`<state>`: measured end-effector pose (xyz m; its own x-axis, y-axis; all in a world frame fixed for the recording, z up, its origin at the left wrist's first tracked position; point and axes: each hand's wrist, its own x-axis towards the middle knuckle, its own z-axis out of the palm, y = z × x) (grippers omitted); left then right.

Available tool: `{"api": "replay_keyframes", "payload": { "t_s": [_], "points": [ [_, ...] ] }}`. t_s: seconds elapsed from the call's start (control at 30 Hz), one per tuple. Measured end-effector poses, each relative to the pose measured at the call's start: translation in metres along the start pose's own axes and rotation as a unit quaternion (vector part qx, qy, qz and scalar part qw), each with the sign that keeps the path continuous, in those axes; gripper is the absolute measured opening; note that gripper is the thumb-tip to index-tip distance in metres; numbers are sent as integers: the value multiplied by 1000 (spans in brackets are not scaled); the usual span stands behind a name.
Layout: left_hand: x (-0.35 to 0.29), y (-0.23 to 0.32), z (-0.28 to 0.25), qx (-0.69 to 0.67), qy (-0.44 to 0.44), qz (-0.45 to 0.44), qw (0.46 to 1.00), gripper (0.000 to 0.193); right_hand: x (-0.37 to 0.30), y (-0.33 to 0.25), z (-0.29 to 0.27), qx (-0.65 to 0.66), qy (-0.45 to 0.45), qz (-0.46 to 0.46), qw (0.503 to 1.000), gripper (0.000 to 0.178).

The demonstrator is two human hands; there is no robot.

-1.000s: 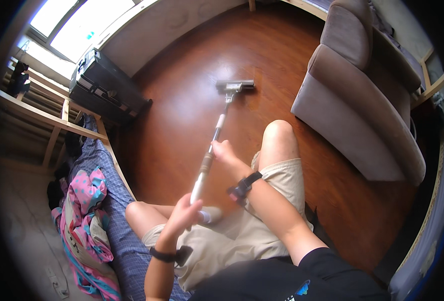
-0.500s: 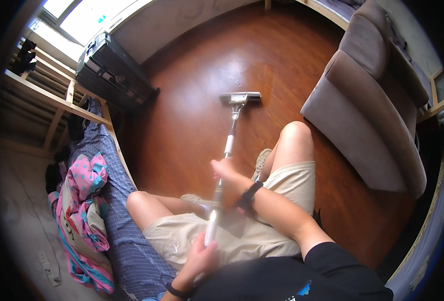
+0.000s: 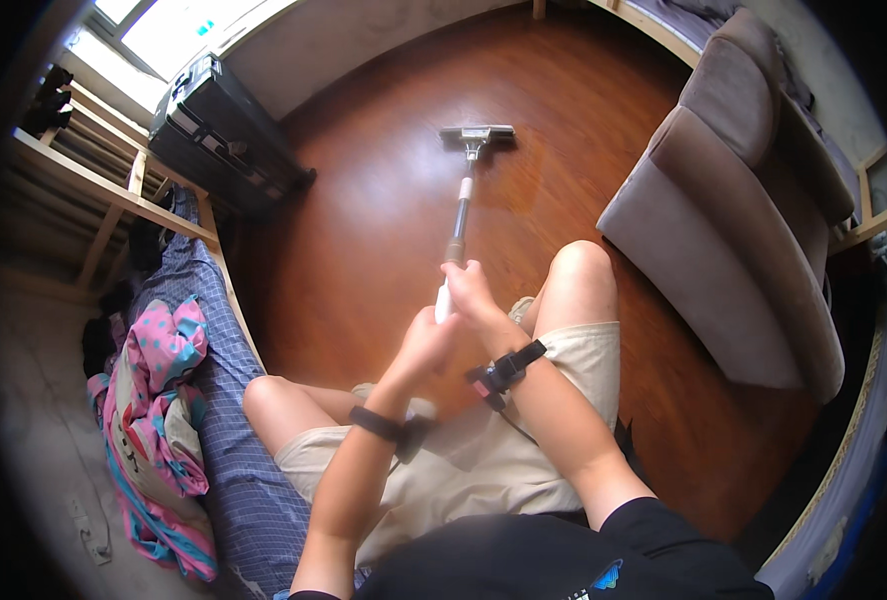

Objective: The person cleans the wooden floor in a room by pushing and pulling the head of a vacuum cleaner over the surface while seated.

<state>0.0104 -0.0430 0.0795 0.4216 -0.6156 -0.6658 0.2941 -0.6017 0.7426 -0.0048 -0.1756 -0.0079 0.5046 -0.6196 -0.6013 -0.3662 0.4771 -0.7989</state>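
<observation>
Both hands, left hand (image 3: 425,340) & right hand (image 3: 471,292), clamped on mop pole (image 3: 457,225); mop head (image 3: 476,133) on floor (image 3: 363,220).

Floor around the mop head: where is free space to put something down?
Bare wood floor lies open between the black case, the mop head and the grey sofa. It is crowded near the knees, where both hands grip the pole.

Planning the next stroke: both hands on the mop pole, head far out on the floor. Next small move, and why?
Probably draw the mop head back toward the knees: left hand and right hand grip the pole close together, arms extended, wood floor between uncovered.
</observation>
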Motion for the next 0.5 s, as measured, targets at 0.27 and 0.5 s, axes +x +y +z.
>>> {"api": "replay_keyframes", "payload": {
  "t_s": [0.27,0.5],
  "points": [
    [-145,-51,-43,-69,5,-52,996,16,-15,24,29,-78,-82,37,993,37],
    [-273,-81,-62,-130,37,-146,980,28,-4,103,73,-114,-36,78,990,44]
  ]
}}
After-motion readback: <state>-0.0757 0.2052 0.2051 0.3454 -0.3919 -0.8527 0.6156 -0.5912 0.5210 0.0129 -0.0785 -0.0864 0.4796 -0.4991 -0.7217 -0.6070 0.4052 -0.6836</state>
